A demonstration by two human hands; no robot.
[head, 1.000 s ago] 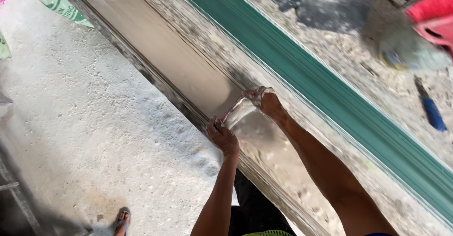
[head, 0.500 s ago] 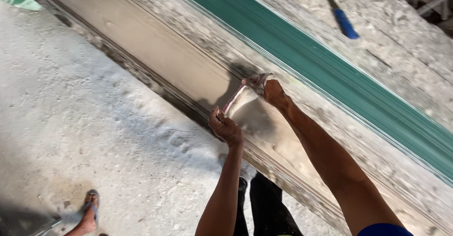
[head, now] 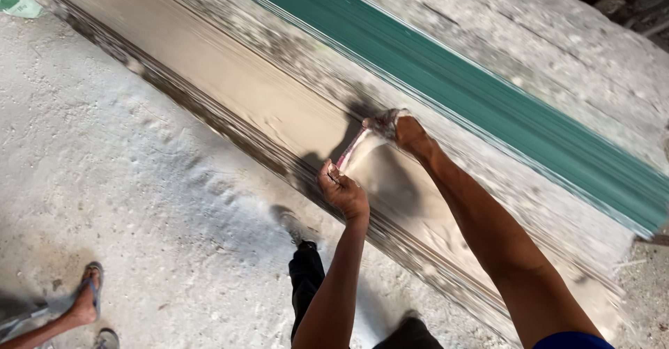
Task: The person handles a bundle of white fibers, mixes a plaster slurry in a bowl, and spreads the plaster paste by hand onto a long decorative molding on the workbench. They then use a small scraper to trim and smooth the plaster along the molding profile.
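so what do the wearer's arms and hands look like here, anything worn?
Both forearms are bare, with no gloves, watch or rings visible on the left hand or the right hand. The only clothing on the arms is a blue short sleeve edge on the right upper arm at the bottom of the frame. The left sleeve is out of view.
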